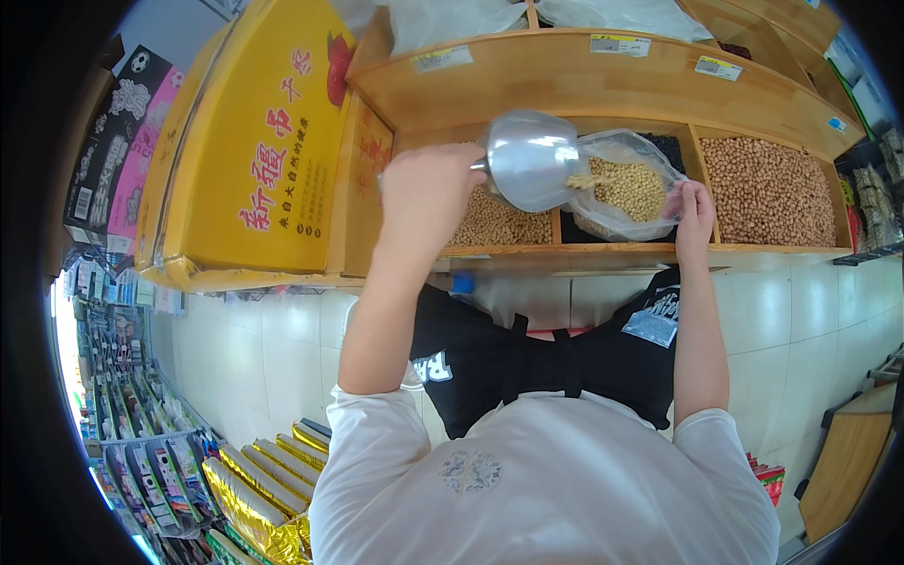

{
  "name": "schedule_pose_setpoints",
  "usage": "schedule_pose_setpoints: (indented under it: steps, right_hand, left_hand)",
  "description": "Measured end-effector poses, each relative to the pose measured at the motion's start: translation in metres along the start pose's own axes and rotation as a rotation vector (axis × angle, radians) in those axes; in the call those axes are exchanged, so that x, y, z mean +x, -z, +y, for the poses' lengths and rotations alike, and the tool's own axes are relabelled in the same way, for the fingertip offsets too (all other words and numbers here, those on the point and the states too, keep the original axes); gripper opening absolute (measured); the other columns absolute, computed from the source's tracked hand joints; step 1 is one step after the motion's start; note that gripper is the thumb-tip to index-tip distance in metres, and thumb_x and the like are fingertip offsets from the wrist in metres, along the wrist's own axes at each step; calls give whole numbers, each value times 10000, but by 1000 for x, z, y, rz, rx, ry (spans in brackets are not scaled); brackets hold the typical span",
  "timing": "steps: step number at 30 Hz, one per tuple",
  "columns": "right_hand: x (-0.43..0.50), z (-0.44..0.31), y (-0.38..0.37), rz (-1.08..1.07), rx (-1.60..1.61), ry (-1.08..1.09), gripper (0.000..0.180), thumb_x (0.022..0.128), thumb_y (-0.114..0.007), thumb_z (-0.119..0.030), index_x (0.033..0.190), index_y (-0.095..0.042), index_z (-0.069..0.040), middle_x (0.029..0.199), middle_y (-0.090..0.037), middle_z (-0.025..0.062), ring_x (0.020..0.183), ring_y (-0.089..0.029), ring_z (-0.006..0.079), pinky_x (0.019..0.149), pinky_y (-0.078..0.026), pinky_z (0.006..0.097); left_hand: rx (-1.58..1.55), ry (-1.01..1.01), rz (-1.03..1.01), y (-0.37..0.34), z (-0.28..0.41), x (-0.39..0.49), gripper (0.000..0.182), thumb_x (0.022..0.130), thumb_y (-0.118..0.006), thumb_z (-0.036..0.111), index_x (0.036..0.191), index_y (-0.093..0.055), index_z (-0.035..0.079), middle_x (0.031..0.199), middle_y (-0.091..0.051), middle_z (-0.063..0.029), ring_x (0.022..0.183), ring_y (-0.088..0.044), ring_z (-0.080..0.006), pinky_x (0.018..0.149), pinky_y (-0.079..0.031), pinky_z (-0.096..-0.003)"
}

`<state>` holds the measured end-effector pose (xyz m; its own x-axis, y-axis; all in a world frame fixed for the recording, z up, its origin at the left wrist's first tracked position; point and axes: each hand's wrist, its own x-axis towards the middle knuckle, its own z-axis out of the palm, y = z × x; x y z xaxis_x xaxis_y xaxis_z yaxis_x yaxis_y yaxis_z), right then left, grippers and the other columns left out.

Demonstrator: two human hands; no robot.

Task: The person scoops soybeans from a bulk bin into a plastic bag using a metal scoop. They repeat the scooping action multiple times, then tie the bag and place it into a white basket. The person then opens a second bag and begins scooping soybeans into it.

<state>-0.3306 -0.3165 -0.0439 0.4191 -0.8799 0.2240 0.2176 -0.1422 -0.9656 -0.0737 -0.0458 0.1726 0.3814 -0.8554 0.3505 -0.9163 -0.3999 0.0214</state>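
Note:
My left hand (432, 185) grips the handle of a shiny metal scoop (533, 159). The scoop is tipped to the right, and soybeans (583, 182) spill from its mouth. They fall into a clear plastic bag (600, 220), which rests over the middle compartment and holds many pale yellow soybeans (635, 192). With its fingers and thumb, my right hand (692, 205) pinches the bag's right rim. Under the scoop, the left compartment contains similar beans (503, 222). Black beans (662, 150) show behind the bag in the middle compartment.
The right compartment holds light brown peanuts (770, 194). Wooden dividers and a front ledge (763, 248) bound the bins. A raised wooden panel (537, 81) with price tags stands behind. At the left is a large yellow carton (247, 141); gold-foil packages (258, 487) lie lower left.

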Motion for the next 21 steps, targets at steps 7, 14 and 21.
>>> schedule_pose_setpoints:
  steps: [7, 14, 21]
  right_hand:
    - [1, 6, -1, 25, 27, 3, 240, 1122, -517, -232, 1072, -654, -42, 842, -685, 31, 632, -632, 111, 607, -481, 237]
    - [0, 1, -2, 25, -26, -2, 238, 1124, -513, -234, 1069, -650, -46, 841, -663, 17, 633, -607, 93, 604, -476, 236]
    - [1, 4, -6, 137, 83, 8, 241, 1134, -486, -254, 1051, -612, -65, 790, -544, -19, 608, -495, 67, 557, -422, 219]
  left_hand:
    - [0, 290, -181, -9, -55, -17, 241, 830, -842, 267, 1038, -807, 151, 939, -789, -65, 887, -746, -270, 769, -563, -392]
    - [-191, 433, -401, -85, -92, -44, 244, 835, -841, 229, 1049, -809, 117, 959, -798, -92, 910, -757, -261, 808, -566, -380]
    - [-151, 181, -241, -99, -52, -14, 469, 923, -776, 360, 1262, -725, 39, 1295, -696, -206, 1137, -692, -357, 943, -556, -415]
